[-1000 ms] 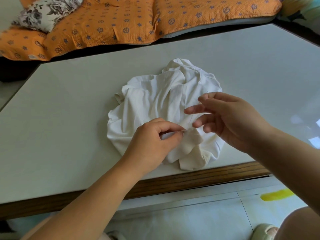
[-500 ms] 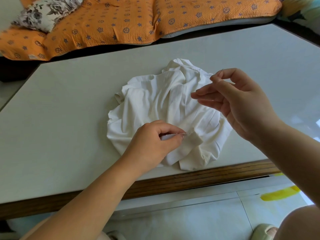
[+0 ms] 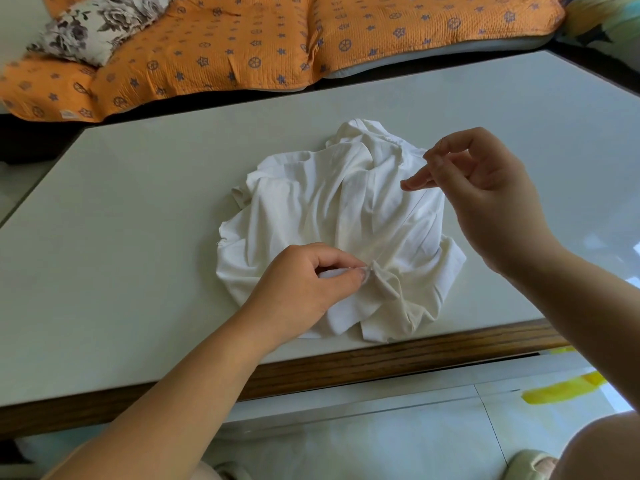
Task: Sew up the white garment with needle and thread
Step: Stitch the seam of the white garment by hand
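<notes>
The right hand (image 3: pixel 485 195) has lifted up and away from the left hand (image 3: pixel 301 285) since a second ago, while the left has stayed put; the pale table (image 3: pixel 138 209) stands before an orange quilt (image 3: pixel 242 46); the white garment (image 3: pixel 311 209) lies crumpled near the table's front edge; the left hand pinches a small fold of it; the right, raised above the cloth, pinches a thin thread (image 3: pixel 414 211) that slants down towards that fold; the needle I cannot make out.
</notes>
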